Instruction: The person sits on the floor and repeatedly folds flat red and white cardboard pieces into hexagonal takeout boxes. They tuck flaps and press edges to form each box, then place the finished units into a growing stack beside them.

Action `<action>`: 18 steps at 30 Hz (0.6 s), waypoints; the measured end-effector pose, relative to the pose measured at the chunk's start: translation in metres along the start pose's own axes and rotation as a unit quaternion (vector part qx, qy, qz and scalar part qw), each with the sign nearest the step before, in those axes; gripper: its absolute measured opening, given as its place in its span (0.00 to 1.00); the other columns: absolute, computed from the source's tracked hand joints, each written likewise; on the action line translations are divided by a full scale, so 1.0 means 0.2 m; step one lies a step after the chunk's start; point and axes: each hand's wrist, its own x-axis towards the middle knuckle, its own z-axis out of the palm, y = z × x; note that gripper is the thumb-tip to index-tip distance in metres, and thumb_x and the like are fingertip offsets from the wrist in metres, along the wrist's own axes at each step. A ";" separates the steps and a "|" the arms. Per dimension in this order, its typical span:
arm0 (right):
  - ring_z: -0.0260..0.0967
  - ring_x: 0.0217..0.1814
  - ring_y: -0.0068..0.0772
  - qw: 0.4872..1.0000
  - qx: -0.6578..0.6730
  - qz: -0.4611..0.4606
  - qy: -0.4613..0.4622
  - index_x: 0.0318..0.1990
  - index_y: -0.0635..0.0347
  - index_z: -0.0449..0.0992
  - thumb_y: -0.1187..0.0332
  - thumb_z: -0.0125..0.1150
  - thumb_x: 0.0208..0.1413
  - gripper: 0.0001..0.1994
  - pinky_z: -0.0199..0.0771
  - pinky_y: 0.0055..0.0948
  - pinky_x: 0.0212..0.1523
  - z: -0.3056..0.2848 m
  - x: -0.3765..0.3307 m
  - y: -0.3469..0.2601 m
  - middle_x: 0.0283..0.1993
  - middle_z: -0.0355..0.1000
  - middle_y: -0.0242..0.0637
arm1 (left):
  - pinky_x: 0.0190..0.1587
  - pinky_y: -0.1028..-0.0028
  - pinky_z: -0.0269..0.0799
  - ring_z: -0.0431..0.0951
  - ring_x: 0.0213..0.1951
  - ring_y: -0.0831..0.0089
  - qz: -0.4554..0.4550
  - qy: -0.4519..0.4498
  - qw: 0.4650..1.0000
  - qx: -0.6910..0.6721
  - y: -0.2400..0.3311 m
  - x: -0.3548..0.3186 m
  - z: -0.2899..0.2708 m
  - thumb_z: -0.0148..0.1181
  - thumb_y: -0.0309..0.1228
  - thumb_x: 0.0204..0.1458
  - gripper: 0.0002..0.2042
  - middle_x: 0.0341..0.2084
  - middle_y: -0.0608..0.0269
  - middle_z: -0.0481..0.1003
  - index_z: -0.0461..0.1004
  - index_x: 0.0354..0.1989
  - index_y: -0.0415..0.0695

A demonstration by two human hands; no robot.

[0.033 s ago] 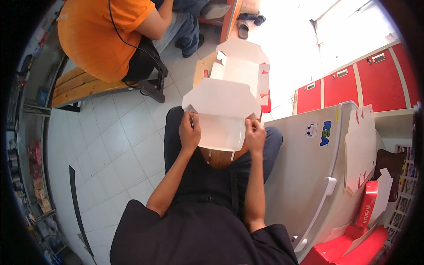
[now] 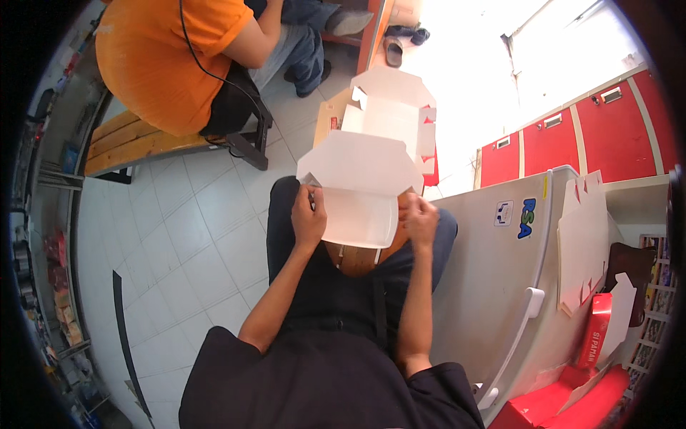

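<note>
An opened white cardboard food box [image 2: 359,211] rests above my lap, its wide lid flap standing up on the far side. My left hand [image 2: 309,216] is closed on the box's left side wall, by the folded corner. Beside the right wall is my right hand [image 2: 420,222], fingers bent and smeared by motion; whether they touch the cardboard I cannot tell. Just beyond, a second opened white box [image 2: 391,118] with red-marked side tabs stands behind the first one's flap. A brown wooden surface [image 2: 359,266] shows under the near box, between my knees.
At the far left a person in an orange shirt [image 2: 153,68] sits on a wooden bench [image 2: 139,150]. A grey fridge [image 2: 471,243] stands close on my right, with flat white box blanks [image 2: 580,239] and red cardboard [image 2: 554,400] beyond it. Red lockers [image 2: 618,132] line the far right.
My right hand has shifted a little to the right, off the corner it was pinching. My left hand keeps its hold, and the box stays nearly in place.
</note>
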 end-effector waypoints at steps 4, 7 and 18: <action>0.73 0.20 0.30 0.988 0.060 0.008 0.143 0.29 0.65 0.79 0.60 0.55 0.58 0.16 0.71 0.29 0.21 -0.12 0.44 0.07 0.23 0.76 0.40 | 0.36 0.65 0.70 0.76 0.30 0.63 0.002 0.010 0.999 -0.031 0.00 0.03 0.04 0.52 0.38 0.63 0.12 0.28 0.53 0.75 0.69 0.37 0.40; 0.79 0.35 0.41 0.972 -0.150 -0.048 0.176 0.35 0.64 0.80 0.57 0.65 0.51 0.17 0.77 0.36 0.39 -0.02 0.74 0.14 0.31 0.80 0.44 | 0.33 0.65 0.70 0.76 0.29 0.61 0.007 -0.013 1.000 -0.026 -0.01 0.02 0.09 0.52 0.38 0.63 0.13 0.27 0.53 0.76 0.69 0.35 0.40; 0.77 0.46 0.50 0.929 -0.369 0.013 0.028 0.40 0.57 0.82 0.61 0.53 0.57 0.13 0.78 0.44 0.48 0.03 0.92 -0.11 0.43 0.79 0.47 | 0.37 0.74 0.73 0.79 0.34 0.74 -0.107 -0.071 0.979 -0.156 -0.02 -0.07 -0.19 0.62 0.34 0.58 0.10 0.35 0.63 0.79 0.75 0.37 0.39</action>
